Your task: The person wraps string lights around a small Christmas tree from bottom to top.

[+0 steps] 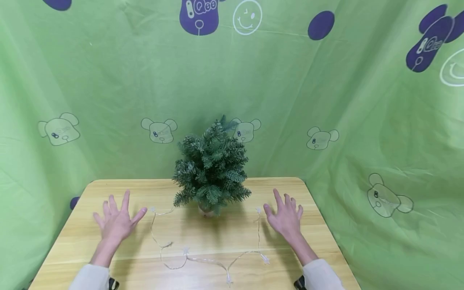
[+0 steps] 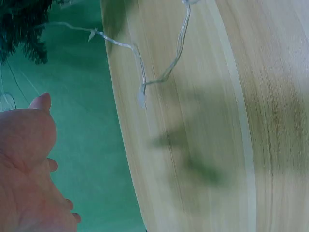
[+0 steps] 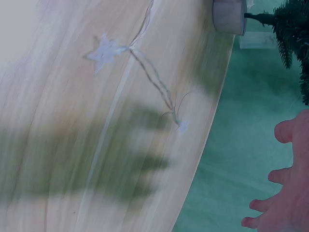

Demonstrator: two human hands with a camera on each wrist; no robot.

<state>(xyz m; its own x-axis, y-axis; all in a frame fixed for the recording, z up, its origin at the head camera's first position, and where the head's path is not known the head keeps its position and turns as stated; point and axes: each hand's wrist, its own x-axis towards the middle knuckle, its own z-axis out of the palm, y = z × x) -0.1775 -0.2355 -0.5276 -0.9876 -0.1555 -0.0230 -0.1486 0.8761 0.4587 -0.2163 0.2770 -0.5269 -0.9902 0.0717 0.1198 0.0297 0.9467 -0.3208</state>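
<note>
A small artificial Christmas tree (image 1: 212, 169) stands upright in a pale round pot (image 1: 206, 211) at the back middle of the table. A string of star-shaped lights (image 1: 210, 261) lies in a loose curve in front of it, its left part reaching towards the pot. My left hand (image 1: 117, 221) hovers above the table to the left of the string, fingers spread, holding nothing. On the other side, my right hand (image 1: 286, 217) is raised beside the string's right end with its fingers extended. A star (image 3: 102, 53) shows closely in the right wrist view.
The wooden table (image 1: 65, 249) has rounded back corners. A green curtain (image 1: 108, 88) printed with bear heads hangs behind the table and along its sides. Behind the pot, a clear block-like thing (image 3: 257, 40) shows in the right wrist view.
</note>
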